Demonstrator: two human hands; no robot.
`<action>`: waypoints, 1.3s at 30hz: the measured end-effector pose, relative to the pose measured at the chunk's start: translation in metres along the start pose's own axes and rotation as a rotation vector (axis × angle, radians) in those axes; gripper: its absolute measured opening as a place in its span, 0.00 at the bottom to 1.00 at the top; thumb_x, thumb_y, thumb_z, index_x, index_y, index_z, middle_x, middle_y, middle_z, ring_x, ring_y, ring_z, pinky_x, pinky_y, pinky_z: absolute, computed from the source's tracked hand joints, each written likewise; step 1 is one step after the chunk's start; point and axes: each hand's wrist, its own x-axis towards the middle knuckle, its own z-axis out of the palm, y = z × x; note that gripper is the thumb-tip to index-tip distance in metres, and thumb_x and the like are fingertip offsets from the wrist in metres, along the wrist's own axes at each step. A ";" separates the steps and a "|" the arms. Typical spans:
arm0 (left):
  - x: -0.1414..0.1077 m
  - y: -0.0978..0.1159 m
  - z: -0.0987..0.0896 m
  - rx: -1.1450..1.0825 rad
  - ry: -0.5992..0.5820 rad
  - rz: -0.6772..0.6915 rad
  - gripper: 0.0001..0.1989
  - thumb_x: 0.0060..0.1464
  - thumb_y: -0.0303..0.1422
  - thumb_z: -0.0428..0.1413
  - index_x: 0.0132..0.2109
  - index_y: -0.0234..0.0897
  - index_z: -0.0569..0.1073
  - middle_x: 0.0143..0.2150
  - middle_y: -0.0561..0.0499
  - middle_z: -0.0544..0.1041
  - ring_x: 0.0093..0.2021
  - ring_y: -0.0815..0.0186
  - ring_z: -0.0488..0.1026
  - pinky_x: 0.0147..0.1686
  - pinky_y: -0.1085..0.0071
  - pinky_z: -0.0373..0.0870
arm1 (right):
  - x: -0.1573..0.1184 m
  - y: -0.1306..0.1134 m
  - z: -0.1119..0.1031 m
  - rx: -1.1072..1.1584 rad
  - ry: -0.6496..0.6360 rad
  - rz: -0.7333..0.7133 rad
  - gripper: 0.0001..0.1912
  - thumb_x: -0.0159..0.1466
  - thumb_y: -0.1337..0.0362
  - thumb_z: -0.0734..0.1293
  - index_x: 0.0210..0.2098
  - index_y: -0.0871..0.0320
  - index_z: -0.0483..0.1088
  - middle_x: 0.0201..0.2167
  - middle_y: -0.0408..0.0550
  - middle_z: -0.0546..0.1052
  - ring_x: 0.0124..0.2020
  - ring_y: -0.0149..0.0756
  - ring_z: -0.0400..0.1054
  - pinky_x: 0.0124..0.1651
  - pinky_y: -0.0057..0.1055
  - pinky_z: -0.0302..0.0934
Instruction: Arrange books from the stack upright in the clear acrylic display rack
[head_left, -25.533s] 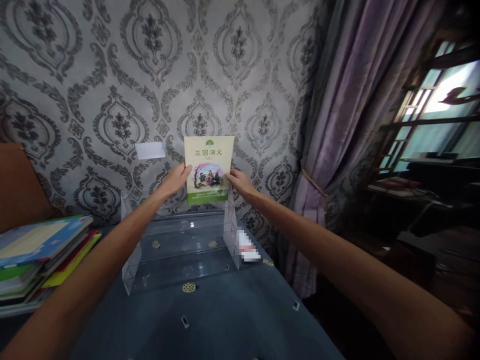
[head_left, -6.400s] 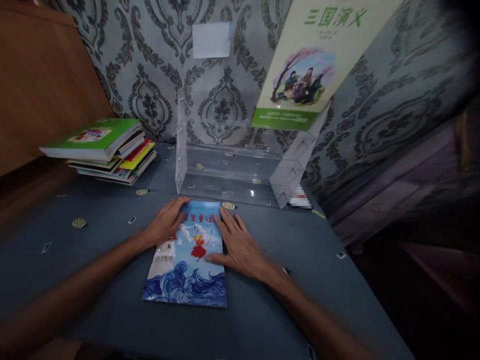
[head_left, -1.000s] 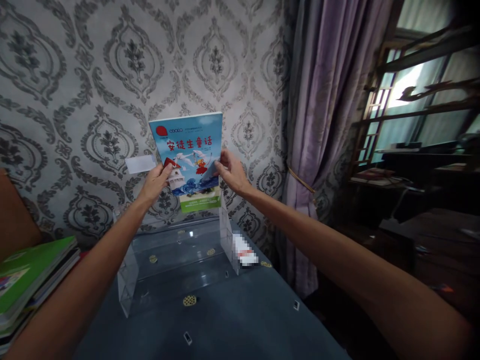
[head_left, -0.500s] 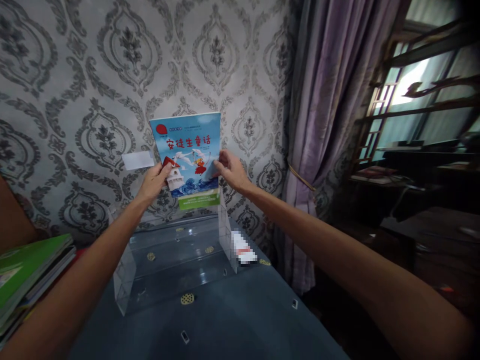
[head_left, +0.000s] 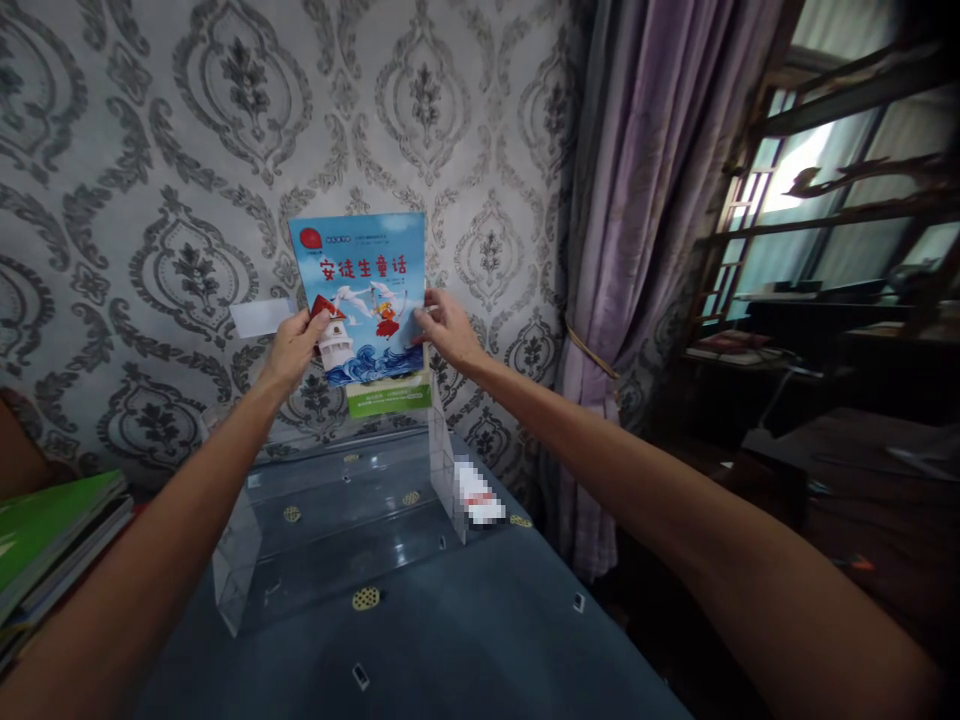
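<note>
A blue book (head_left: pixel 367 270) with red lettering and a red-roofed tower on its cover stands upright at the back of a clear stepped stand. My left hand (head_left: pixel 292 350) grips its left edge, thumb on the cover. At the right edge, my right hand (head_left: pixel 448 328) closes round the book with thumb in front. Behind its lower part shows another cover with a green strip (head_left: pixel 389 401). The clear stand (head_left: pixel 448 470) rests on the blue-grey tabletop (head_left: pixel 465 640), under the books.
A stack of books with a green one (head_left: pixel 56 520) on top lies at the left. A blurred-out white item (head_left: pixel 478 493) sits right of the stand. Behind are a patterned wall with a white rectangle (head_left: pixel 260 318) and a purple curtain (head_left: pixel 637 200).
The view has shifted slightly, moving the whole scene a little to the left. Both hands still hold the blue book, and slightly more of the green strip shows below it.
</note>
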 end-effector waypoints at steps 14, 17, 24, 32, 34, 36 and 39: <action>-0.012 -0.004 0.003 0.050 -0.001 -0.005 0.25 0.46 0.51 0.62 0.43 0.35 0.73 0.38 0.49 0.79 0.35 0.63 0.75 0.32 0.71 0.71 | -0.008 -0.001 -0.004 0.105 -0.074 0.130 0.13 0.58 0.59 0.69 0.40 0.55 0.66 0.35 0.45 0.69 0.36 0.38 0.69 0.35 0.39 0.75; -0.009 -0.004 0.001 0.060 -0.010 -0.011 0.25 0.46 0.51 0.62 0.41 0.35 0.74 0.35 0.50 0.78 0.34 0.63 0.74 0.32 0.70 0.71 | -0.006 -0.003 -0.002 0.113 -0.063 0.117 0.11 0.59 0.61 0.68 0.39 0.55 0.66 0.35 0.44 0.68 0.35 0.36 0.68 0.33 0.36 0.74; -0.002 -0.002 -0.007 0.056 -0.002 0.042 0.24 0.47 0.50 0.64 0.42 0.34 0.75 0.34 0.50 0.79 0.32 0.63 0.76 0.32 0.70 0.74 | -0.001 -0.001 0.004 0.136 -0.036 0.088 0.09 0.60 0.62 0.68 0.40 0.55 0.66 0.35 0.45 0.69 0.34 0.35 0.68 0.33 0.35 0.73; -0.012 -0.008 -0.003 0.091 -0.018 0.004 0.25 0.50 0.51 0.61 0.45 0.35 0.74 0.38 0.49 0.80 0.34 0.62 0.76 0.30 0.70 0.73 | -0.009 0.006 0.000 0.137 -0.056 0.071 0.10 0.59 0.60 0.69 0.38 0.55 0.66 0.39 0.45 0.70 0.35 0.34 0.69 0.32 0.35 0.74; -0.013 -0.009 -0.001 0.106 -0.037 -0.003 0.24 0.50 0.51 0.60 0.45 0.35 0.74 0.40 0.48 0.80 0.35 0.61 0.76 0.31 0.69 0.73 | -0.013 0.007 -0.002 0.146 -0.065 0.069 0.11 0.59 0.59 0.69 0.38 0.56 0.66 0.41 0.46 0.71 0.36 0.35 0.69 0.32 0.35 0.74; -0.015 -0.009 0.001 0.115 -0.058 -0.012 0.25 0.50 0.51 0.60 0.46 0.36 0.74 0.41 0.48 0.80 0.36 0.60 0.77 0.32 0.68 0.74 | -0.017 0.009 -0.003 0.150 -0.069 0.086 0.12 0.58 0.58 0.69 0.39 0.56 0.66 0.43 0.47 0.71 0.36 0.36 0.70 0.32 0.36 0.75; -0.018 -0.011 0.004 0.133 -0.092 -0.001 0.26 0.49 0.51 0.60 0.48 0.37 0.73 0.43 0.47 0.81 0.39 0.59 0.77 0.34 0.68 0.74 | -0.024 0.014 -0.004 0.130 -0.058 0.122 0.13 0.57 0.57 0.68 0.38 0.56 0.66 0.42 0.48 0.71 0.37 0.38 0.71 0.33 0.38 0.75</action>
